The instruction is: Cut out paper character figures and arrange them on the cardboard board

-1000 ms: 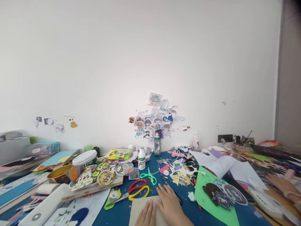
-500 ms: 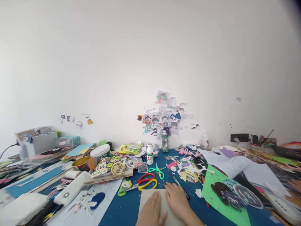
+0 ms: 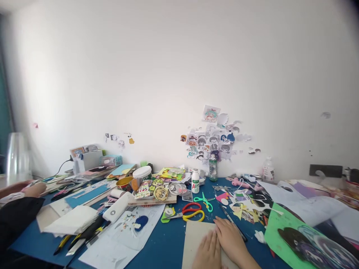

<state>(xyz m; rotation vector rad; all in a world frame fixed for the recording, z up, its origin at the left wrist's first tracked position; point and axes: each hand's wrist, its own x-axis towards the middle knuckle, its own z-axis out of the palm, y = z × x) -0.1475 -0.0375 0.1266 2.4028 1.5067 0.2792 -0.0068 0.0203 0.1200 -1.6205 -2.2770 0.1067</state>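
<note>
My left hand [image 3: 208, 249] lies flat on a beige-grey sheet of cardboard [image 3: 193, 232], fingers stretched out. Right beside it, my right hand [image 3: 231, 239] also rests on the sheet with its fingers extended, and the two hands touch or nearly touch. Just right of my right hand is a dark pen [image 3: 233, 223]. Beyond the sheet's far edge lie scissors with red and yellow handles [image 3: 183, 216], and turquoise scissors [image 3: 208, 205] sit a little farther back. Part of the cardboard is hidden under my hands and past the lower frame edge.
A white bottle [image 3: 195, 184] stands behind the scissors. On the left are a printed sheet [image 3: 126, 246], a white device [image 3: 116, 209] and cutters [image 3: 63, 243]. A green sheet [image 3: 273, 228] lies right, near paper scraps [image 3: 244, 209]. Another person's hands [image 3: 35, 189] appear far left.
The view has turned left, so the desk appears shifted right and another person's arms show at the left. My left hand has slid across the cardboard, closer to my right hand.
</note>
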